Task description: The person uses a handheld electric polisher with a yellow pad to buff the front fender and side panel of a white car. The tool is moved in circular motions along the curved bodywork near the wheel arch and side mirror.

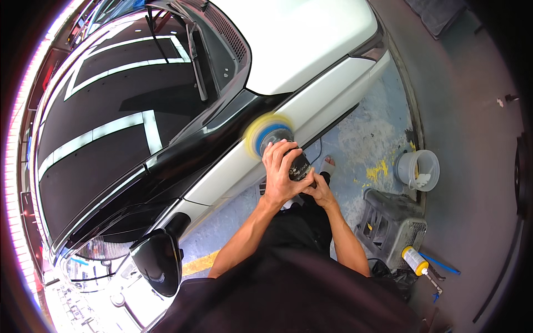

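Observation:
My left hand [281, 172] wraps over the head of a black handheld polisher [300, 164]. At its rear end, my right hand [321, 191] grips the body near my waist. A yellow foam pad [250, 135] on a blue backing plate [270, 128] is blurred, as if spinning. It lies against the upper edge of the white car's side panel [233, 166], beside the glossy black trim [225, 120] at the windshield's corner. A dark power cord [318, 152] hangs below the polisher.
The black side mirror [158, 260] juts out at lower left. Wiper arms [199, 75] rest by the windshield [112, 95]; the white hood [304, 37] lies ahead. At right stand a plastic bucket [402, 168] and grey step stool [385, 224] with a yellow-capped bottle [414, 260].

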A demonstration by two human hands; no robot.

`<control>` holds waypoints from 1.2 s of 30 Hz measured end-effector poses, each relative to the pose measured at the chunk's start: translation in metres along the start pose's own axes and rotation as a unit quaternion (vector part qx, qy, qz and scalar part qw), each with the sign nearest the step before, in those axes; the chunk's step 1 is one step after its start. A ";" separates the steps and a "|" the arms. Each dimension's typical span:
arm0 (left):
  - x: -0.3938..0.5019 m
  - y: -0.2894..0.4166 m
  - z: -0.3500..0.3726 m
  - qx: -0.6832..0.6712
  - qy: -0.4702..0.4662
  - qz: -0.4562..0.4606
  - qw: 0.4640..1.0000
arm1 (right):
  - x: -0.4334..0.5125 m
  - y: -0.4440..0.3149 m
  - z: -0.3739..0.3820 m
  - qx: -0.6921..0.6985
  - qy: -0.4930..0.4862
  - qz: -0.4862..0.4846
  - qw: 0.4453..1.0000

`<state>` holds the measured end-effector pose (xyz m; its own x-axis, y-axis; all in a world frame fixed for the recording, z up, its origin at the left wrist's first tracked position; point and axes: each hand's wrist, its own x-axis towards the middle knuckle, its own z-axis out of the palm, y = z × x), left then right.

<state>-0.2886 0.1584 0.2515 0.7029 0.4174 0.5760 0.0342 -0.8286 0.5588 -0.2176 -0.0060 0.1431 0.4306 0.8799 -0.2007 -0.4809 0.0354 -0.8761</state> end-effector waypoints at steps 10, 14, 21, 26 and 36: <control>0.036 0.008 0.033 -0.016 -0.031 0.011 0.999 | -0.004 -0.016 -0.021 -0.015 0.060 -0.017 0.998; 0.058 0.013 0.058 -0.029 -0.046 0.021 0.998 | 0.004 -0.022 -0.047 -0.016 0.067 -0.005 0.998; 0.105 0.025 0.120 -0.025 -0.077 0.034 0.996 | 0.021 -0.033 -0.105 -0.007 0.110 -0.008 0.994; 0.143 0.034 0.166 -0.031 -0.086 0.044 0.995 | 0.038 -0.051 -0.152 -0.006 0.122 -0.024 0.992; 0.206 0.050 0.263 -0.048 -0.108 0.048 0.992 | 0.063 -0.070 -0.249 0.014 0.128 -0.024 0.991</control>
<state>0.0447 0.1044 0.2412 0.8354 0.2399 0.4945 -0.1013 -0.8171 0.5675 0.0334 -0.0716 0.0826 0.6320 0.7277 -0.2664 -0.4743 0.0914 -0.8756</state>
